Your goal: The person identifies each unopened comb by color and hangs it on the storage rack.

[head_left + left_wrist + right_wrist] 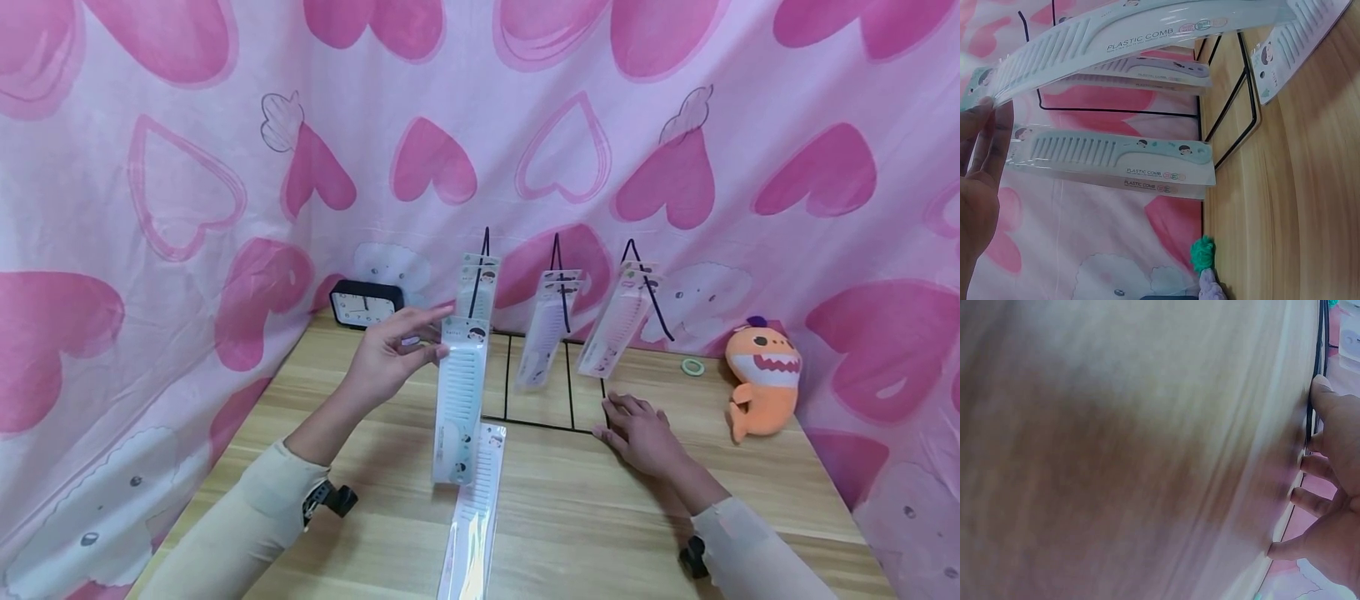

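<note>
My left hand [390, 354] pinches the upper edge of a packaged light-green plastic comb [459, 408], held upright near the tip of the rack's left hook. Behind it, more green comb packs [1116, 153] hang from that hook. My right hand [641, 433] rests at the front right corner of the black wire rack [540, 425], its fingertips on the table and beside the wire. Purple comb packs [547, 329] hang on the middle hook and pink ones [617, 321] on the right hook. One more packaged comb [480, 508] lies flat on the table in front.
A black-framed clock [366, 304] stands at the back left of the wooden table [360, 517]. At the right sit an orange plush shark [763, 379] and a small green ring [692, 367]. Pink heart-patterned cloth [450, 100] hangs around the table.
</note>
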The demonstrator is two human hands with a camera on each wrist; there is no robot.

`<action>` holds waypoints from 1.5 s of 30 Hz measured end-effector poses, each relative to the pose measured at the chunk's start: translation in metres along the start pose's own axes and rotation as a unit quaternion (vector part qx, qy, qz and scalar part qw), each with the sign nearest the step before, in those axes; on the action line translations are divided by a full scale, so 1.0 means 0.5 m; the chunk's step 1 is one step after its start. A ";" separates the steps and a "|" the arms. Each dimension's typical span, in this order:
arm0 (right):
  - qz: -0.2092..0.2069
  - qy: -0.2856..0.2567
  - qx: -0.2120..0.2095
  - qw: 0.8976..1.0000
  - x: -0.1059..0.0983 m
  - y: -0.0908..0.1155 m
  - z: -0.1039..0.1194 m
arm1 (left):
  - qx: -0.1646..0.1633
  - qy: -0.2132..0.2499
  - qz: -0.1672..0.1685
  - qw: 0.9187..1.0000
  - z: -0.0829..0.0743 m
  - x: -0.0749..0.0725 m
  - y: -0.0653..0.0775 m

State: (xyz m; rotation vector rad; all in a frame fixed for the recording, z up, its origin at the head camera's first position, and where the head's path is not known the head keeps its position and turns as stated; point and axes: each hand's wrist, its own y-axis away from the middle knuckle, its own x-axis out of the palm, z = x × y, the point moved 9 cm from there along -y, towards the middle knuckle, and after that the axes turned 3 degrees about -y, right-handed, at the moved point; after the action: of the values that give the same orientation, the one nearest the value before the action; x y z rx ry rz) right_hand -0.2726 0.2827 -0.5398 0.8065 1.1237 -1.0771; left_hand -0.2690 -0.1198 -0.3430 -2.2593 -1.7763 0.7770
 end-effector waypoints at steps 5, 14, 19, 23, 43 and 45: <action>-0.007 -0.001 -0.006 1.000 -0.003 0.001 0.003 | -0.002 -0.005 -0.003 1.000 0.000 0.001 -0.003; -0.010 -0.001 -0.007 1.000 -0.007 0.004 0.008 | 0.026 -0.043 -0.025 0.998 0.013 0.002 -0.022; -0.006 -0.003 -0.002 1.000 -0.006 0.004 0.004 | 0.051 -0.073 -0.054 0.995 0.017 0.000 -0.042; 0.000 -0.007 0.002 1.000 -0.003 0.003 -0.002 | 0.062 -0.093 -0.066 0.992 0.021 0.003 -0.062; 0.005 -0.012 0.001 1.000 -0.005 -0.004 -0.005 | 0.074 -0.086 -0.127 0.985 0.037 0.006 -0.119; 0.008 -0.011 0.002 1.000 -0.004 -0.003 -0.006 | 0.071 -0.072 -0.128 0.987 0.040 0.007 -0.120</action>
State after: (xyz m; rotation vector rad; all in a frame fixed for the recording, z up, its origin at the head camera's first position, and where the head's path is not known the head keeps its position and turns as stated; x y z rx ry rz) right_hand -0.2750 0.2852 -0.5388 0.8041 1.0946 -1.0734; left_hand -0.3296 -0.1033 -0.3354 -1.8799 -1.9544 1.0003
